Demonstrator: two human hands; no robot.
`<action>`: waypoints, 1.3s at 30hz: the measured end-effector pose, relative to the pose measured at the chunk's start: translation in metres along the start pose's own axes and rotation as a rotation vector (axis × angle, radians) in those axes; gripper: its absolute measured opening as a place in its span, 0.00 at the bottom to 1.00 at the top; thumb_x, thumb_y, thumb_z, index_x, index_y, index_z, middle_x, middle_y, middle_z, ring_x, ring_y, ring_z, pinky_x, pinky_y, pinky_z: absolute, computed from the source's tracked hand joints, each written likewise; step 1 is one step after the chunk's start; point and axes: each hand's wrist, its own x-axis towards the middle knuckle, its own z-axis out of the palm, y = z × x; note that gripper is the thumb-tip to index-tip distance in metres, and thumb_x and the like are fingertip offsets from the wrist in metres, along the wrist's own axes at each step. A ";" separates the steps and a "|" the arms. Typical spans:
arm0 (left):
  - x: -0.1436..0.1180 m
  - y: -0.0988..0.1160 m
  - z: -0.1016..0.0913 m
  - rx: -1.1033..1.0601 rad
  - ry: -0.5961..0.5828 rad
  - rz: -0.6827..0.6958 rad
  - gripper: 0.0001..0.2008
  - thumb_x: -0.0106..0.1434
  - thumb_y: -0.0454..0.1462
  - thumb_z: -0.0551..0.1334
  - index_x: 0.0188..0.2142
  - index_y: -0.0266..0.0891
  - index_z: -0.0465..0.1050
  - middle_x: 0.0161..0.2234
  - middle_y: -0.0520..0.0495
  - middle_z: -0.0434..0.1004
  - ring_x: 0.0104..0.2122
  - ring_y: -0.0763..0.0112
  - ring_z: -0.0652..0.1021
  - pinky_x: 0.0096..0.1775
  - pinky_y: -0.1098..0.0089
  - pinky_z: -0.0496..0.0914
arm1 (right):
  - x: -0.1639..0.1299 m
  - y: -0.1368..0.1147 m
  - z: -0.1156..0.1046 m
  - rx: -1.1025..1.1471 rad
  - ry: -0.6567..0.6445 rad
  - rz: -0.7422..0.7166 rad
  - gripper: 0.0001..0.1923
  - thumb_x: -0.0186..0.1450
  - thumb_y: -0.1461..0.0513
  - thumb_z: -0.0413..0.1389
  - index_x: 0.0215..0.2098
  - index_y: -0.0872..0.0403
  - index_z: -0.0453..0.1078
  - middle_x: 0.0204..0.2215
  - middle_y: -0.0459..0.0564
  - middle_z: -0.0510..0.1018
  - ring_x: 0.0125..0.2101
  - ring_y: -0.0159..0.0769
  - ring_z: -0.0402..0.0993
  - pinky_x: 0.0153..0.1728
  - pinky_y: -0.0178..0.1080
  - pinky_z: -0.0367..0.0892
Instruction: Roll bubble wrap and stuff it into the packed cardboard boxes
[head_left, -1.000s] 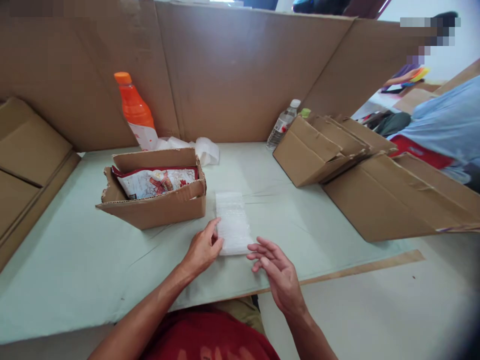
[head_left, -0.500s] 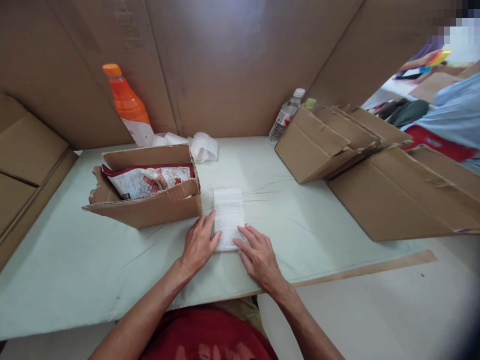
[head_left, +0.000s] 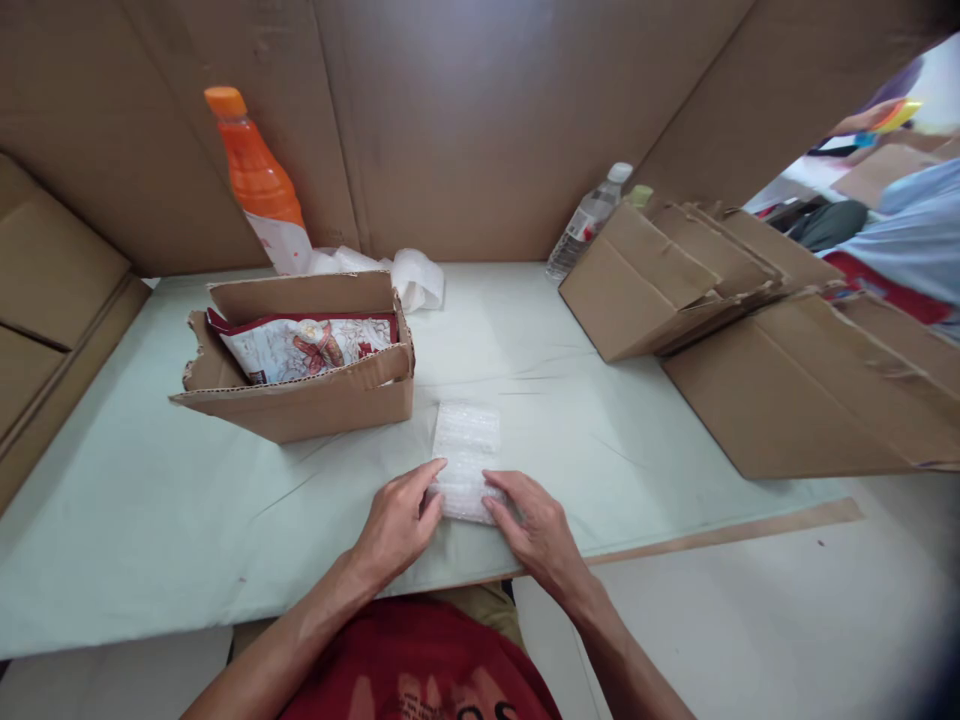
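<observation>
A small folded piece of bubble wrap (head_left: 466,455) lies flat on the pale green tabletop near its front edge. My left hand (head_left: 399,515) has its thumb and index finger on the left edge of the wrap, the other fingers curled under. Across from it, my right hand (head_left: 534,520) grips the right edge between thumb and fingers. Left of the wrap stands an open cardboard box (head_left: 337,408), holding a printed bag (head_left: 315,348) with dark red edges.
An orange bottle (head_left: 262,190) and crumpled white wrap (head_left: 417,279) are behind the box. At the right stand a clear bottle (head_left: 589,222) and several open cardboard boxes (head_left: 795,390). Tall cardboard panels (head_left: 480,130) close off the back. Another person's sleeve (head_left: 907,235) shows far right.
The bubble wrap has come closer to me along the tabletop, and both hands moved with it. My fingers, flatter before, are now more curled at its edges. The view has shifted slightly.
</observation>
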 end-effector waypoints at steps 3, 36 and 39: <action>0.010 -0.002 0.006 0.060 -0.004 -0.025 0.22 0.64 0.32 0.57 0.58 0.38 0.70 0.40 0.45 0.81 0.33 0.67 0.78 0.42 0.66 0.74 | -0.007 -0.004 -0.002 -0.154 0.173 -0.114 0.12 0.69 0.63 0.56 0.50 0.50 0.74 0.43 0.54 0.80 0.44 0.44 0.76 0.44 0.47 0.70; -0.021 -0.002 -0.014 0.008 0.041 0.187 0.26 0.62 0.30 0.57 0.60 0.40 0.66 0.52 0.39 0.75 0.51 0.58 0.74 0.54 0.56 0.69 | -0.001 -0.008 0.008 0.055 -0.219 0.023 0.16 0.71 0.57 0.54 0.55 0.49 0.73 0.42 0.51 0.83 0.38 0.41 0.79 0.44 0.44 0.73; -0.016 -0.006 -0.011 0.007 0.054 0.092 0.21 0.64 0.32 0.57 0.57 0.40 0.69 0.43 0.42 0.79 0.43 0.60 0.77 0.47 0.59 0.72 | -0.006 -0.010 0.004 0.014 -0.177 0.022 0.16 0.71 0.56 0.53 0.54 0.49 0.74 0.44 0.53 0.82 0.42 0.43 0.78 0.46 0.45 0.72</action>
